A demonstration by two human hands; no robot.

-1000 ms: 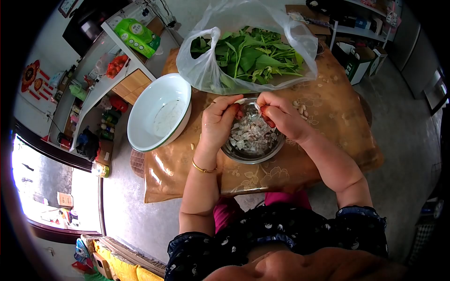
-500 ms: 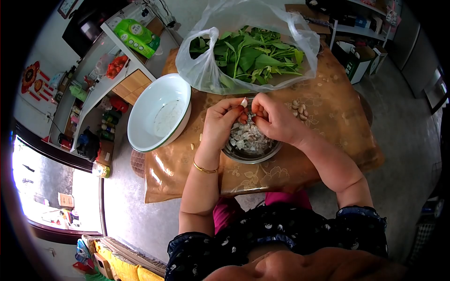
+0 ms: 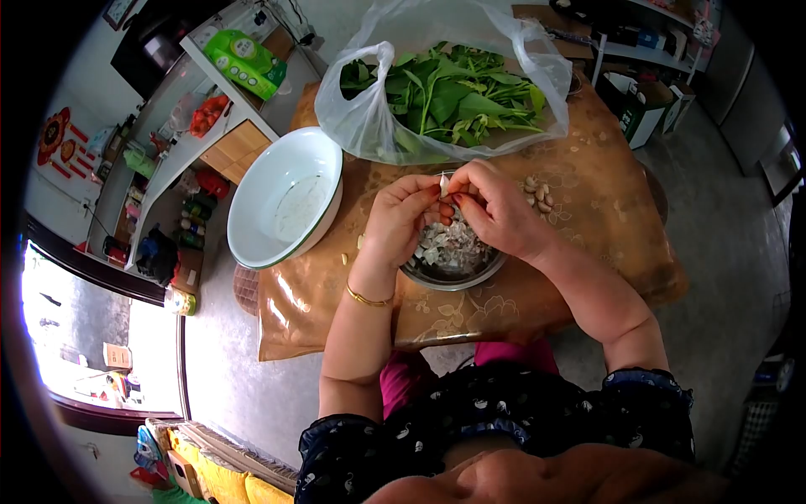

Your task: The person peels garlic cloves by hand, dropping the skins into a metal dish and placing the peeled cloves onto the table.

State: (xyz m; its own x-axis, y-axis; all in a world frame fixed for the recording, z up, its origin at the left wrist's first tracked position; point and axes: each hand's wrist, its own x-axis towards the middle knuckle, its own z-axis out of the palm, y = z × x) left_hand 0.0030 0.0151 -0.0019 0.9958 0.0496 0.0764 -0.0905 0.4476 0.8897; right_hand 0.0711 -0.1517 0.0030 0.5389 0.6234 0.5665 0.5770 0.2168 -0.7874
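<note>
Between the fingertips of both hands is a small whitish garlic clove (image 3: 444,185). My left hand (image 3: 401,217), with a gold bangle at the wrist, pinches it from the left. From the right, the thumb and forefinger of my right hand (image 3: 504,210) close on its upper part. Directly below the hands sits a metal bowl (image 3: 457,284) holding a heap of papery garlic skins (image 3: 453,248). Several unpeeled cloves (image 3: 539,195) lie on the table right of my right hand. A peeled clove (image 3: 344,259) rests left of my left wrist.
A white enamel basin (image 3: 243,223) with a green rim stands at the left of the table (image 3: 613,252). Behind the hands, a clear plastic bag (image 3: 353,126) holds leafy greens (image 3: 462,97). A shelf unit with a green packet (image 3: 243,65) is at the back left.
My right hand has moved slightly up and left, bringing its fingertips onto the clove. The left hand has barely moved.
</note>
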